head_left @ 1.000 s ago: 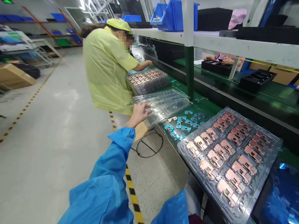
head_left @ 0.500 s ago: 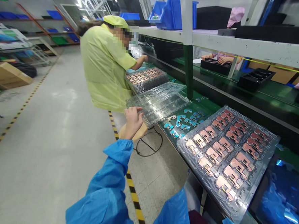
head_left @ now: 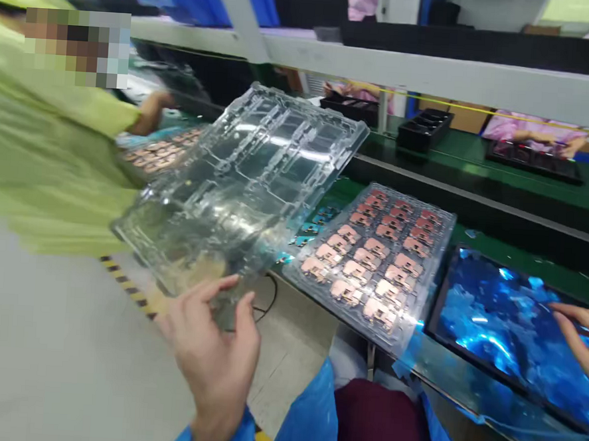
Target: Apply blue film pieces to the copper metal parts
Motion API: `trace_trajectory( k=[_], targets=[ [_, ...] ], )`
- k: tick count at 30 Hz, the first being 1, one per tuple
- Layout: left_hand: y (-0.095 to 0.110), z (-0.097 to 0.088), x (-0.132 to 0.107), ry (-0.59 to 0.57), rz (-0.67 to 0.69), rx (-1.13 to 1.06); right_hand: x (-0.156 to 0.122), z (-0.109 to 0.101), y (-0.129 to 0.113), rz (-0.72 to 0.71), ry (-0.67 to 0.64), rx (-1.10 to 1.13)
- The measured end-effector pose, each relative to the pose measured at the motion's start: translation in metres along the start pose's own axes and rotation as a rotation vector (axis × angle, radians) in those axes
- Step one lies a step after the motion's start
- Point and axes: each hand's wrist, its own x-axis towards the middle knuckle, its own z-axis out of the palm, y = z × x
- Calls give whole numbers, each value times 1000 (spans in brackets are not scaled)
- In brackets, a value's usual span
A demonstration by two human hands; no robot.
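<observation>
Head view: 2 own hands in shot. Left hand [head_left: 209, 355] has hold of the lower edge of 1 clear plastic tray [head_left: 241, 190], fingers part-spread, thumb up front; tray is lifted & tilted over the bench edge, no parts in it. Right hand [head_left: 584, 338] is open, fingers resting on a shiny blue sheet [head_left: 492, 326] in a black-edged tray [head_left: 435, 329]. Between them, 1 clear tray [head_left: 444, 256] w/ copper-coloured parts [head_left: 366, 265], approx 30, exact no. unclear. Small teal parts [head_left: 306, 238] lie just behind it, partly hidden. Far left, 1 co-worker in yellow-green smock [head_left: 45, 139], hand [head_left: 151, 108] beside a further tray of copper parts [head_left: 159, 155]. 3 black trays [head_left: 424, 128] on the far bench.
</observation>
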Motion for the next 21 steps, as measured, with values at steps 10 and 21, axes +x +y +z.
trace_trajectory(
  k=[10,21],
  targets=[
    [133,56,-79,-428,297,-221,-5,-24,20,76,2,31],
    [154,76,-99,-520,318,-213,29,-38,102,228,-56,3]
  ],
)
